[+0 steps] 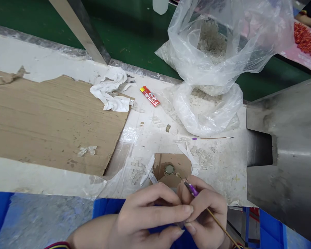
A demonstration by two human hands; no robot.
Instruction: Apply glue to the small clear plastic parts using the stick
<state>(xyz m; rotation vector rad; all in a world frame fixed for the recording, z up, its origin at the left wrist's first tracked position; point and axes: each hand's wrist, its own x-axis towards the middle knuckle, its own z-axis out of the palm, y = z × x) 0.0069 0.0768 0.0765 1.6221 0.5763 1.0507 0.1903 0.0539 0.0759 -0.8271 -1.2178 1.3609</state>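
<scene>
My right hand (204, 214) pinches a thin wooden pick (193, 191) with a purple grip and a fine dark tip, which points up and left. A tiny pale bead (178, 175) appears to sit at that tip. My left hand (150, 218) is curled just in front, its fingertips against my right fingers. Whatever it might hold is hidden. Beyond the pick's tip, a small cardboard piece (172, 169) carries a round metal bezel (169, 169). Pale chip piles (138, 171) (204, 159) lie to either side of the cardboard.
A similar purple-gripped pick (212, 138) lies on the white bench (223, 176), below a plastic bag of pale chips (204, 72). Nearby are a red-and-yellow box (149, 96), white cloth (110, 90), and a cardboard sheet (49, 121). A grey metal housing (282, 155) stands right; a co-worker's arm (308, 20) shows top right.
</scene>
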